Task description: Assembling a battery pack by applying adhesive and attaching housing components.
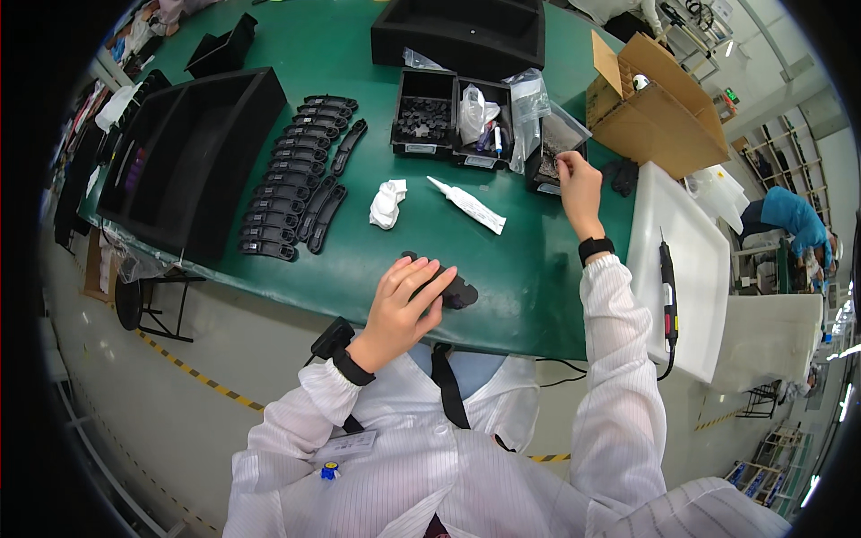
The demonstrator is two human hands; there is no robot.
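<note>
My left hand (405, 303) rests with its fingers curled over a dark plastic part (462, 294) near the table's front edge; the palm hides much of the part. My right hand (581, 190) reaches to a small black bin (549, 187) of tiny parts, thumb and fingers pinched together at its opening. Whatever sits between those fingertips is too small to make out. Between the hands and farther back lie a white tube (473, 210) with a pointed nozzle and a crumpled white tissue (387, 204).
Curved black parts (285, 177) lie in rows at left, beside a large black foam tray (193, 166). Two bins, one with small black pieces (425, 118), stand behind. A cardboard box (659, 112) and a white tray (708, 296) with an electric screwdriver (668, 291) are at right.
</note>
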